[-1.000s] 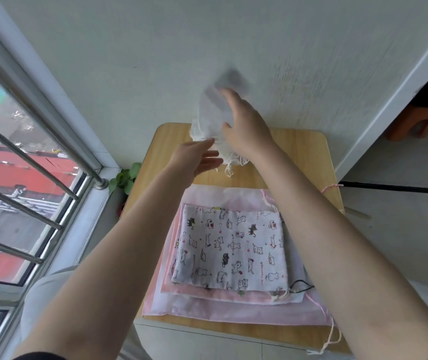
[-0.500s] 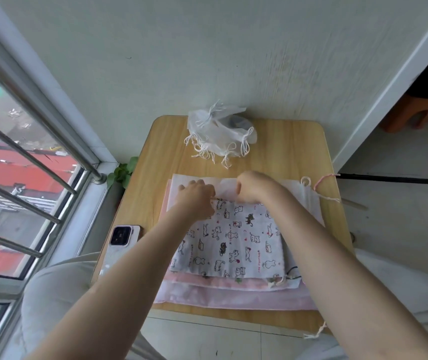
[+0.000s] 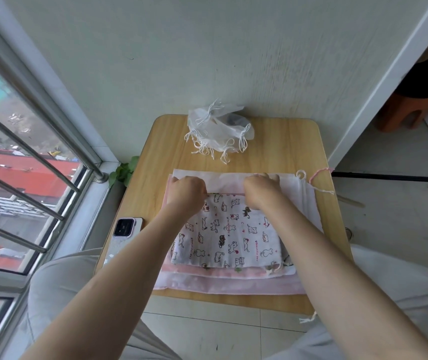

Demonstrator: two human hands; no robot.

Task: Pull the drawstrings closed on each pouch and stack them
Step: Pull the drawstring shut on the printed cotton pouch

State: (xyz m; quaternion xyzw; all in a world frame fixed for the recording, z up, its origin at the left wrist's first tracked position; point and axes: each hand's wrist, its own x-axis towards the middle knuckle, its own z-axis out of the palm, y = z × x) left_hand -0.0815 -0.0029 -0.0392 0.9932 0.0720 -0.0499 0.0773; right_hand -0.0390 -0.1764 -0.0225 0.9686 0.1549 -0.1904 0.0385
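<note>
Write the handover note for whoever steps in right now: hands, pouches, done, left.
Left hand and right hand: both curled on the far edge of the cat-print pouch, which tops the flat stack at the table's near side.
Done: white pouches piled with strings drawn, at the far edge.
Left: close the cat-print pouch and the flat ones beneath, then stack them.
Phone lies left of the stack.
</note>
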